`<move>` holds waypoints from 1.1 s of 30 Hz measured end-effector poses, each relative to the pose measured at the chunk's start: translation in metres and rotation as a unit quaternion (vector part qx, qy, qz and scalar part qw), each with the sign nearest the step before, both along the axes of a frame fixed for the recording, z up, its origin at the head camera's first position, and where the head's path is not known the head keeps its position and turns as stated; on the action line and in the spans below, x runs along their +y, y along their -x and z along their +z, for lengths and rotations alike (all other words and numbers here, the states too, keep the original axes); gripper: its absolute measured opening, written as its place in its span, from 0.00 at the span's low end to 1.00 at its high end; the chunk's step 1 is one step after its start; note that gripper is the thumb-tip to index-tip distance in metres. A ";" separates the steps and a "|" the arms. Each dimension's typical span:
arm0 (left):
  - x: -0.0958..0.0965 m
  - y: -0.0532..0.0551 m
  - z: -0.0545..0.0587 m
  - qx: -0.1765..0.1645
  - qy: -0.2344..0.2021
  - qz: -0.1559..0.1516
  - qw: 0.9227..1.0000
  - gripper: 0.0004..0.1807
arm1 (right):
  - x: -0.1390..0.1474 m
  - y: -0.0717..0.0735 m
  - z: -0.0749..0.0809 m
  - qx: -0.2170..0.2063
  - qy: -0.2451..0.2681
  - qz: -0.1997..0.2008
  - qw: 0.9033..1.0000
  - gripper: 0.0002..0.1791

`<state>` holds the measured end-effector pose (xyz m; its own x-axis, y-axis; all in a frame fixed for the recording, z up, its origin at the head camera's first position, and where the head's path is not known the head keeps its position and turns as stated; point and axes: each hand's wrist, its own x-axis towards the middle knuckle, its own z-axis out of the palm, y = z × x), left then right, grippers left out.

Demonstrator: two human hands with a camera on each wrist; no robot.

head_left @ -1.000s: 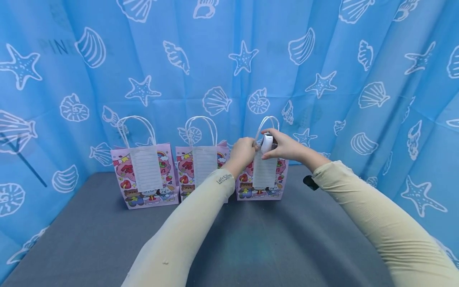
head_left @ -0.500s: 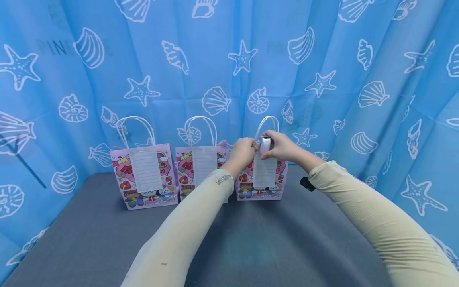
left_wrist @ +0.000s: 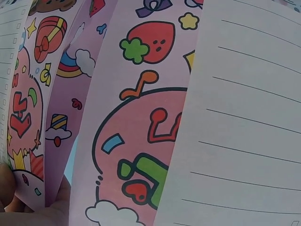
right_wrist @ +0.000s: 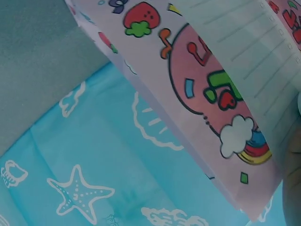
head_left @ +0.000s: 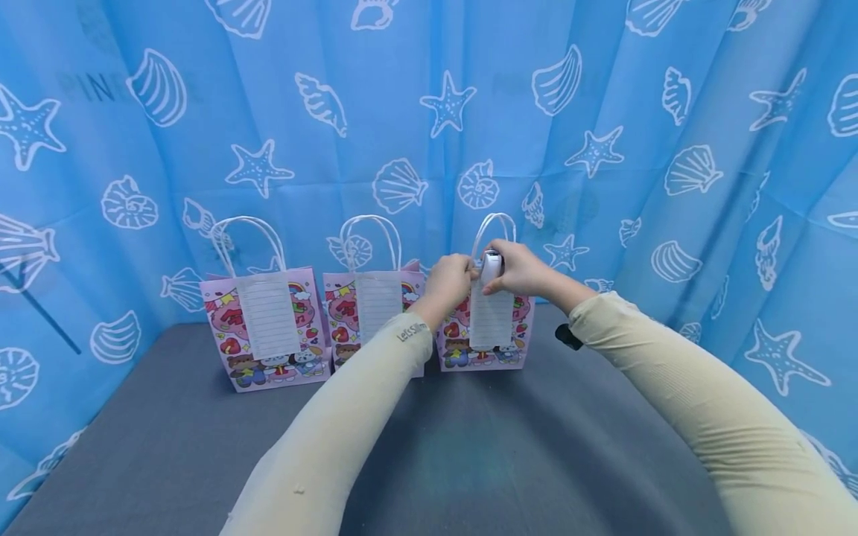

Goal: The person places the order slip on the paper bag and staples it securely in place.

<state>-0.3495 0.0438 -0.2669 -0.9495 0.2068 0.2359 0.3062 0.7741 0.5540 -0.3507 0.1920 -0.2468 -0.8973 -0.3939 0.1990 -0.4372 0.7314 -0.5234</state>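
My right hand point(head_left: 526, 269) holds a small white stapler point(head_left: 491, 266) at the top of the right-hand pink gift bag point(head_left: 458, 354). A lined white sheet point(head_left: 490, 321) hangs down that bag's front, just below the stapler. My left hand point(head_left: 447, 286), its fingers curled, pinches the top edge of bag and sheet beside the stapler. In the left wrist view, fingers point(left_wrist: 55, 212) show at the lower left against the bag's paper. The right wrist view shows the cartoon-printed bag front point(right_wrist: 188, 94) and part of my hand at the right edge. The stapler's jaws are hidden.
Two matching gift bags stand to the left, one at far left point(head_left: 308, 298) and one in the middle point(head_left: 342, 316), each with a lined sheet on its front. White handles rise from all three. A grey cloth point(head_left: 429, 454) covers the table; a blue seashell curtain point(head_left: 402, 112) hangs behind.
My right hand has shifted slightly left, bringing the stapler closer to my left hand. The left hand keeps its pinch on the bag's top edge. The head view has shifted a little.
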 end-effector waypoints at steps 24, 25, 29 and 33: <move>0.001 -0.004 -0.001 0.066 0.048 0.004 0.997 0.16 | 0.016 -0.029 0.018 0.030 0.216 -0.064 0.974 0.35; 0.001 -0.006 0.000 0.071 0.039 0.005 0.997 0.18 | 0.019 -0.033 0.021 0.023 0.237 -0.071 0.969 0.35; -0.003 -0.016 0.008 0.082 -0.005 -0.009 0.997 0.26 | 0.032 -0.047 0.024 -0.003 0.302 -0.101 0.948 0.40; -0.013 -0.030 0.015 0.073 -0.064 -0.025 0.995 0.28 | 0.050 -0.057 0.022 -0.028 0.340 -0.125 0.932 0.42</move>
<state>-0.3197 0.0309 -0.2521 -0.8924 0.2120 0.3983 0.4270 0.6820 0.5937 -0.2937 0.2419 -0.2253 -0.9605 0.0291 0.2768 -0.2560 0.2981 -0.9196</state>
